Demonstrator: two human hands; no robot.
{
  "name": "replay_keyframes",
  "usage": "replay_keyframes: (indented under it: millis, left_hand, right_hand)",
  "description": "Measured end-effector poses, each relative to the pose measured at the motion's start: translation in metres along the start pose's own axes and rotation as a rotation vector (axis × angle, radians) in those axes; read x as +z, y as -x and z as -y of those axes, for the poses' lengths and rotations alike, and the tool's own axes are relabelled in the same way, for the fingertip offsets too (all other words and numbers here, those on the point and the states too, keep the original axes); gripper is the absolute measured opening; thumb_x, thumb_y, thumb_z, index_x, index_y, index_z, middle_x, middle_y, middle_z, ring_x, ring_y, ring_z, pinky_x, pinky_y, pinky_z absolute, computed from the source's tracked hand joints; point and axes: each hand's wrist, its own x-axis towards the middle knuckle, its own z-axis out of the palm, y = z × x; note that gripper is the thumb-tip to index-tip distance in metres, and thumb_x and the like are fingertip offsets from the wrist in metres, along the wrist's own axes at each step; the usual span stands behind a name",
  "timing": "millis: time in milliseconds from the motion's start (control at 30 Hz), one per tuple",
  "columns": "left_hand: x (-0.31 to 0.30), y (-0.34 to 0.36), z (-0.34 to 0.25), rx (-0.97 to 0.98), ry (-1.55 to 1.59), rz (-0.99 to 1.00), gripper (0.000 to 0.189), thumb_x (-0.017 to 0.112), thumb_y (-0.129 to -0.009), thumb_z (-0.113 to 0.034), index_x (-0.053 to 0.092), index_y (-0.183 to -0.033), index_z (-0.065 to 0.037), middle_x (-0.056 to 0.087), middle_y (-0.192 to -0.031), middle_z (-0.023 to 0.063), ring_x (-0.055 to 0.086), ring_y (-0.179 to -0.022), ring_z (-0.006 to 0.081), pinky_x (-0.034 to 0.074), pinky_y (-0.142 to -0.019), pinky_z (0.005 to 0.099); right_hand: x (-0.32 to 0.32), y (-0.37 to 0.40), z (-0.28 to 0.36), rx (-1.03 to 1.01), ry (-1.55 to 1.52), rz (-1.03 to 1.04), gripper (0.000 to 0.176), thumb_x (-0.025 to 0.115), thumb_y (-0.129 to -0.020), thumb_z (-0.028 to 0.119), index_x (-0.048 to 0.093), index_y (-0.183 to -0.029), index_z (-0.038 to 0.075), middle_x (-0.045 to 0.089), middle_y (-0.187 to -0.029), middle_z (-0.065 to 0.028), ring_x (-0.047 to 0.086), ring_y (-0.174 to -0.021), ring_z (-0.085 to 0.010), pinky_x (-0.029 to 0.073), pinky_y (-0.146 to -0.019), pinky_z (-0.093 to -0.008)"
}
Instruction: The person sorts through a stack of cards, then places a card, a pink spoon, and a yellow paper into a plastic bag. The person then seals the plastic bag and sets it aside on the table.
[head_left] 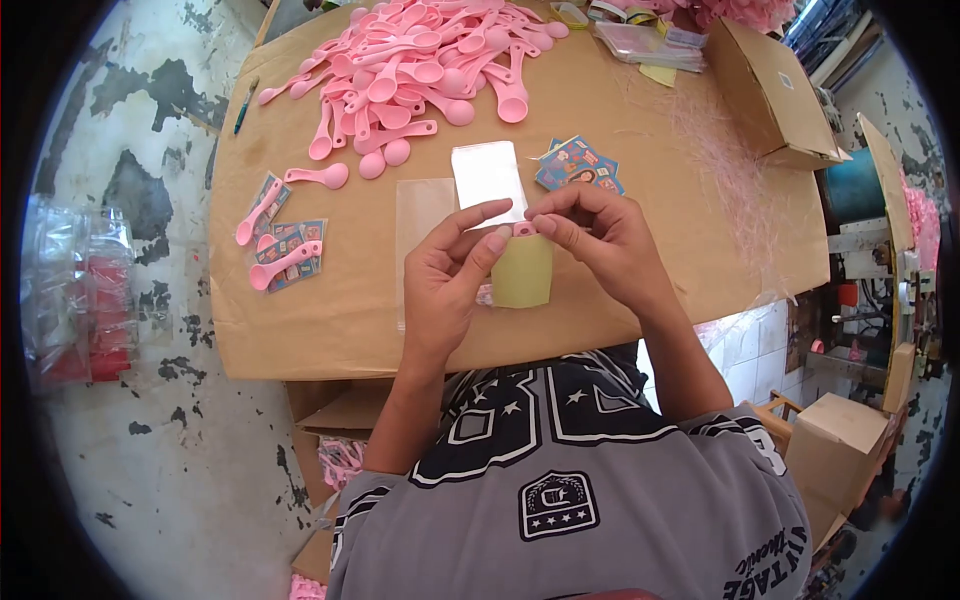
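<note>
Between my two hands hangs a yellow-green card [522, 272], with the end of a pink spoon [524, 229] showing at its top edge. My left hand [455, 262] pinches the upper left corner by thumb and finger. At the upper right, my right hand [600, 240] has its thumb and fingers pressed near the card's corner. Just behind them lies a white stack of bags [485, 170], and a clear bag [420, 205] is flat on its left. Printed cards [578, 165] sit beyond my right hand. Pink spoons on cards [287, 262] rest to the left.
A large pile of pink spoons [410, 65] covers the back of the paper-covered table [330, 345]. An open cardboard box [770, 90] stands at the back right, near a clear plastic container [650, 48]. A pen [244, 108] lies at the left edge.
</note>
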Motion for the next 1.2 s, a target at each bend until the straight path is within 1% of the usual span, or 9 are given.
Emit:
replay_keyframes:
  millis: [267, 467, 667, 767, 900, 1000, 1033, 1133, 1200]
  left_hand:
    - [0.002, 0.002, 0.001, 0.058, -0.066, -0.013, 0.027, 0.066, -0.105, -0.006, 0.068, -0.129, 0.004, 0.078, -0.109, 0.0143, 0.073, -0.1, 0.0128, 0.057, -0.087, 0.0257]
    - [-0.01, 0.005, 0.014, 0.186, -0.059, 0.042, 0.014, 0.067, -0.103, -0.003, 0.07, -0.114, 0.004, 0.077, -0.102, 0.0096, 0.071, -0.095, 0.012, 0.055, -0.084, 0.0249]
    - [-0.013, 0.006, 0.008, 0.225, 0.015, 0.131, 0.008, 0.065, -0.101, 0.002, 0.068, -0.109, 0.004, 0.075, -0.102, 0.0101, 0.071, -0.096, 0.0137, 0.055, -0.086, 0.0255]
    - [-0.012, 0.008, 0.006, 0.178, -0.047, 0.11, 0.014, 0.066, -0.099, 0.004, 0.065, -0.113, 0.004, 0.075, -0.107, 0.013, 0.072, -0.098, 0.0142, 0.055, -0.084, 0.0241]
    - [0.0, 0.011, -0.014, 0.037, 0.025, 0.08, 0.036, 0.071, -0.096, 0.005, 0.061, -0.13, 0.002, 0.076, -0.117, 0.0157, 0.073, -0.102, 0.0145, 0.057, -0.082, 0.0231]
    - [-0.003, 0.018, -0.027, -0.041, -0.109, 0.124, 0.055, 0.073, -0.095, 0.004, 0.053, -0.146, 0.0, 0.077, -0.121, 0.0143, 0.073, -0.105, 0.0139, 0.059, -0.082, 0.0249]
    - [-0.008, 0.021, -0.024, -0.034, -0.228, 0.129, 0.052, 0.072, -0.095, 0.004, 0.059, -0.145, -0.002, 0.079, -0.117, 0.0107, 0.075, -0.103, 0.0157, 0.06, -0.086, 0.0274]
    - [-0.025, 0.026, -0.029, 0.425, -0.671, 0.031, 0.037, 0.07, -0.096, 0.005, 0.07, -0.131, -0.002, 0.08, -0.113, 0.0108, 0.077, -0.103, 0.019, 0.06, -0.09, 0.0305]
    - [-0.046, 0.025, -0.048, 0.648, -0.899, -0.19, 0.032, 0.07, -0.093, 0.008, 0.075, -0.123, -0.002, 0.078, -0.118, 0.0136, 0.077, -0.108, 0.0222, 0.06, -0.094, 0.033]
  right_hand:
    - [-0.011, 0.008, -0.001, 0.003, -0.001, -0.02, 0.015, 0.073, -0.099, 0.011, 0.075, -0.109, 0.0, 0.072, -0.1, -0.001, 0.062, -0.083, -0.0047, 0.048, -0.073, -0.0205]
    - [-0.015, 0.013, -0.005, -0.264, 0.065, 0.067, 0.012, 0.067, -0.096, -0.001, 0.078, -0.101, 0.001, 0.066, -0.096, -0.0029, 0.06, -0.085, -0.0062, 0.046, -0.068, -0.0205]
    - [-0.018, 0.017, 0.006, -0.295, 0.105, 0.103, 0.009, 0.067, -0.095, -0.001, 0.076, -0.097, 0.001, 0.064, -0.096, -0.0018, 0.055, -0.078, -0.0054, 0.041, -0.062, -0.0202]
    - [-0.014, 0.018, 0.014, -0.224, 0.239, 0.102, 0.008, 0.071, -0.094, -0.001, 0.074, -0.101, 0.002, 0.063, -0.096, 0.0002, 0.052, -0.075, -0.0031, 0.039, -0.06, -0.0203]
    - [0.003, 0.017, 0.013, -0.188, 0.103, -0.006, 0.02, 0.074, -0.093, -0.003, 0.07, -0.112, 0.003, 0.064, -0.096, 0.0022, 0.052, -0.075, -0.0007, 0.038, -0.061, -0.0184]
    - [0.009, 0.02, 0.017, -0.178, 0.041, -0.016, 0.025, 0.074, -0.094, -0.004, 0.069, -0.116, 0.004, 0.065, -0.097, 0.0023, 0.053, -0.076, 0.0, 0.039, -0.063, -0.0171]
    - [0.011, 0.021, 0.02, -0.186, 0.034, -0.012, 0.025, 0.074, -0.094, -0.004, 0.069, -0.116, 0.005, 0.065, -0.098, 0.0021, 0.054, -0.077, 0.0002, 0.039, -0.063, -0.0167]
    - [0.005, 0.016, 0.016, -0.264, 0.184, -0.112, 0.022, 0.074, -0.095, -0.002, 0.069, -0.116, 0.004, 0.065, -0.098, 0.0017, 0.054, -0.076, -0.0001, 0.04, -0.063, -0.0173]
    - [-0.01, 0.014, 0.016, -0.311, 0.364, -0.242, 0.019, 0.074, -0.096, 0.001, 0.07, -0.115, 0.004, 0.065, -0.098, 0.0016, 0.053, -0.076, -0.0007, 0.04, -0.063, -0.0184]
